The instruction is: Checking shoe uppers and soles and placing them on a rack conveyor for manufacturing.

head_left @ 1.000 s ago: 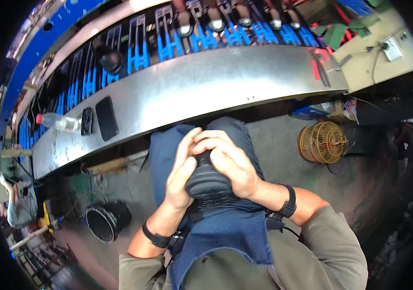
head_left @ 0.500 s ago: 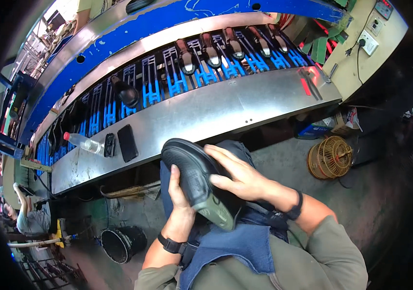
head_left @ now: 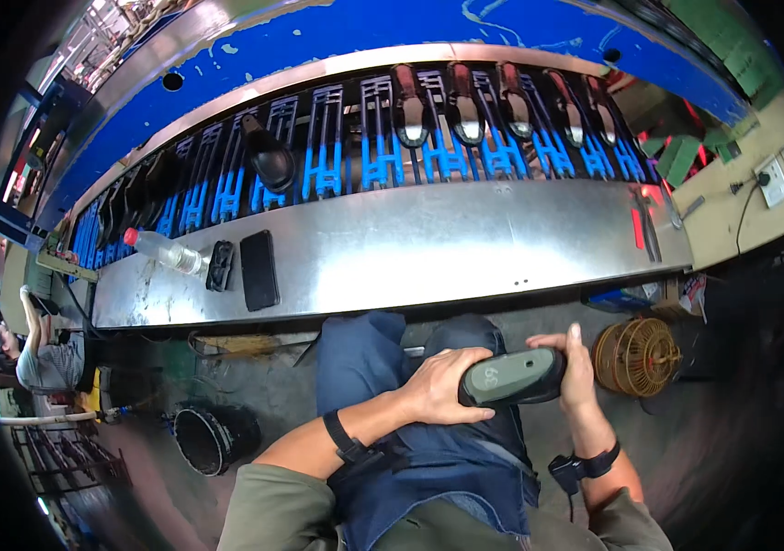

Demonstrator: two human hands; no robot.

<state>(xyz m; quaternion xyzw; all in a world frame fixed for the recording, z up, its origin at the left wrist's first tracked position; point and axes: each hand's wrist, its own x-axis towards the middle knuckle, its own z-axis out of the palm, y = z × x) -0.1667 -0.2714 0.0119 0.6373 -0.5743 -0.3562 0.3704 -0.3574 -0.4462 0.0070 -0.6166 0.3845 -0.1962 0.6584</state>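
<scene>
Both hands hold one dark shoe (head_left: 511, 376) over the person's lap, sole side up. The shoe lies sideways, its long way running left to right. The left hand (head_left: 438, 386) wraps around the left end, and the right hand (head_left: 577, 367) cups the right end with its fingers up. Both hands touch it, so neither is nearer. Far from the hands is the shiny metal table (head_left: 428, 248), and beyond it more shoes sit on blue racks (head_left: 465, 147).

One plastic bottle (head_left: 164, 252), one dark phone (head_left: 259, 270), one black bucket (head_left: 211, 438), one round wire cage (head_left: 638, 356), two hands holding one shoe (head_left: 511, 376).
</scene>
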